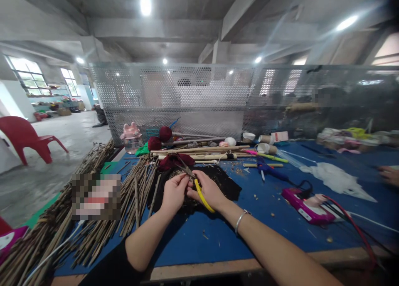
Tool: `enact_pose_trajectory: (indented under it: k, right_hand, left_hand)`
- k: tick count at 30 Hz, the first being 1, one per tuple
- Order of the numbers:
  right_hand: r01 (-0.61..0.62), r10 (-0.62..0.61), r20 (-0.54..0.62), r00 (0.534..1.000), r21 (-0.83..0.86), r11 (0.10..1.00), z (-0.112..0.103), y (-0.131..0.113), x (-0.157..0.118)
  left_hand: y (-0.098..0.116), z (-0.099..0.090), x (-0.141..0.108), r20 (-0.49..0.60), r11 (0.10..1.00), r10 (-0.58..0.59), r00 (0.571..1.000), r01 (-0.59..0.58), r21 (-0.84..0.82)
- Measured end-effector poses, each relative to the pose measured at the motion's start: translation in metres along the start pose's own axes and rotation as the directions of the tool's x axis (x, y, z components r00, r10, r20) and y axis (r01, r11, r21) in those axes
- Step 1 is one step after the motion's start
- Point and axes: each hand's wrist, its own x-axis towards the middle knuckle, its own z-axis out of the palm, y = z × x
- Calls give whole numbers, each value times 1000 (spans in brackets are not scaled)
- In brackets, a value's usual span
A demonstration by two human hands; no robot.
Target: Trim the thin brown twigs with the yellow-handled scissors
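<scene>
My left hand (pixel 173 191) is closed in a pinch above a black cloth (pixel 229 184); whatever its fingertips hold is too small to make out. Close beside it, my right hand (pixel 212 190) grips long-nose pliers (pixel 201 194) with a yellow handle. Their thin metal jaws point away from me, up and to the left, and look slightly apart. Brown plant scraps lie on the cloth under my hands, partly hidden by them. A dark red cloth (pixel 176 161) lies just beyond the jaws.
Bundles of thin brown sticks (pixel 124 207) cover the left side. Behind are dark red yarn balls (pixel 165 134) and pale rods (pixel 199 156). On the right lie a blue glue gun (pixel 271 169), a magenta power strip (pixel 307 205) and a plastic bag (pixel 338 180). Another person's hand (pixel 389 174) shows far right.
</scene>
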Motion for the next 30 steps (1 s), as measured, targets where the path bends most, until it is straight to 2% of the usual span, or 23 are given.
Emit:
enact_pose_trajectory:
  k: [10, 18, 22, 24, 26, 30]
  right_hand:
    - [-32, 32, 7, 999, 15, 999, -3, -5, 0]
    - [-73, 69, 68, 995, 45, 996, -7, -1, 0]
    - [-102, 101, 19, 995, 151, 983, -8, 2, 2]
    - [-118, 129, -26, 991, 254, 960, -10, 1, 4]
    - [-125, 155, -56, 986, 361, 924, -12, 0, 6]
    - [-110, 137, -15, 990, 511, 852, -14, -3, 7]
  left_hand:
    - [-4, -3, 0, -13, 991, 47, 999, -45, 126]
    - [-8, -5, 4, -6, 997, 11, 1000, -10, 79]
    - [-7, -4, 5, -24, 999, -30, 999, 30, 15]
    - [-6, -2, 2, 6, 998, -53, 999, 53, 19]
    - [-6, 1, -2, 90, 996, -77, 993, 72, 56]
    - [-6, 5, -9, 224, 988, -98, 970, 68, 138]
